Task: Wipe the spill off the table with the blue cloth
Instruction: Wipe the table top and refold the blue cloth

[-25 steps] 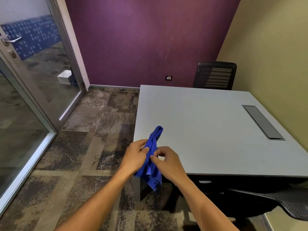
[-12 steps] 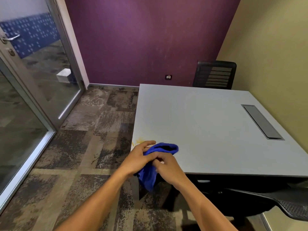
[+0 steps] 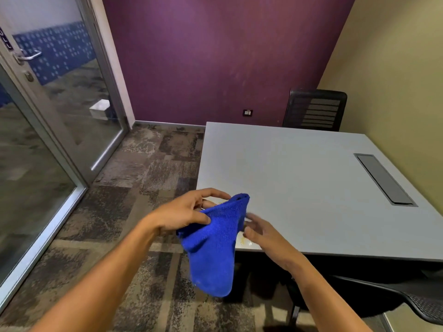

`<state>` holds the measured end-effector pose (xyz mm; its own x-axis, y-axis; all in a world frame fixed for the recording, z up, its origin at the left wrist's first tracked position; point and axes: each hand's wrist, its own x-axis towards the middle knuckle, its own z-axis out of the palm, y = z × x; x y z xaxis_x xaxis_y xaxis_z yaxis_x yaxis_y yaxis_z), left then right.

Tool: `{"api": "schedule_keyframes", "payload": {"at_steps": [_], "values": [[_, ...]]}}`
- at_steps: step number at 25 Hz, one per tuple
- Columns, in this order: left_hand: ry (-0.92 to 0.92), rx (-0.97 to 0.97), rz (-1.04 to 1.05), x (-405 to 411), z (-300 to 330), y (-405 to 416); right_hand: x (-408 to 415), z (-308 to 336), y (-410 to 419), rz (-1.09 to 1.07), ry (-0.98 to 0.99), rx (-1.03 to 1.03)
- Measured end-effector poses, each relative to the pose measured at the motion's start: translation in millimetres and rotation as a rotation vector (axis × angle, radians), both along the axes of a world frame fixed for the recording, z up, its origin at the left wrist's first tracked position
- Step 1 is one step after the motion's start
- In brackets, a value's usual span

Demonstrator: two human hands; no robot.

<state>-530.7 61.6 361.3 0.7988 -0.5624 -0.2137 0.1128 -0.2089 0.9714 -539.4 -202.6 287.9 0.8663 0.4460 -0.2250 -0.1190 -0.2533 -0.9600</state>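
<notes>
The head view shows my table (image 3: 299, 183) filling the right half of the room, grey and bare across most of its top, with a dark cable hatch (image 3: 383, 179) let into it well away from where I am working. Behind its far edge stands a black chair (image 3: 315, 110), and a second mesh chair (image 3: 395, 300) pokes in under the near edge at my right. Neither is in my way, and the carpet to the left is open.

Half a second ago both my hands were bunched together on the blue cloth (image 3: 212, 245), pressed low at the near left corner. Now they have come apart. My left hand (image 3: 184, 213) has the cloth pinched between thumb and fingers at its upper fold, the other fingers spread loose, and most of the cloth hangs down off the table's edge. My right hand (image 3: 260, 232) has let go; it is blurred, fingers open and holding nothing, just beside the cloth.

That leaves the spill (image 3: 244, 242) uncovered: a small yellowish smear at the table's near left corner, partly behind the cloth. I judge the wiping has not properly started, and I am refolding for a better pad. The cloth hanging off the edge needs gathering first.
</notes>
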Motion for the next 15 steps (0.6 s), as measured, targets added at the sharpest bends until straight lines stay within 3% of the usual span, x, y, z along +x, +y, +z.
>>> {"api": "schedule_keyframes", "payload": {"at_steps": [2, 4, 7, 10, 12, 15], "values": [[0.027, -0.064, -0.029, 7.6, 6.8, 10.8, -2.2, 0.5, 3.1, 0.101, 0.017, 0.042], [0.048, -0.078, -0.027, 15.5, 7.5, 24.8, -2.3, 3.5, 5.3, 0.058, 0.071, 0.145], [0.059, 0.037, 0.086, 24.3, -6.1, 40.1, -1.0, 15.0, 6.9, -0.026, 0.189, 0.355], [0.032, 0.202, 0.193, 19.3, -36.0, 40.5, -0.7, 29.5, 8.8, -0.113, 0.234, 0.410], [0.158, 0.070, 0.250, 7.7, -61.8, 30.4, -0.7, 35.0, 10.0, -0.142, 0.253, 0.425], [0.437, -0.284, 0.370, -9.5, -99.0, 1.3, -2.0, 41.3, 10.6, -0.128, 0.279, 0.491]]}}
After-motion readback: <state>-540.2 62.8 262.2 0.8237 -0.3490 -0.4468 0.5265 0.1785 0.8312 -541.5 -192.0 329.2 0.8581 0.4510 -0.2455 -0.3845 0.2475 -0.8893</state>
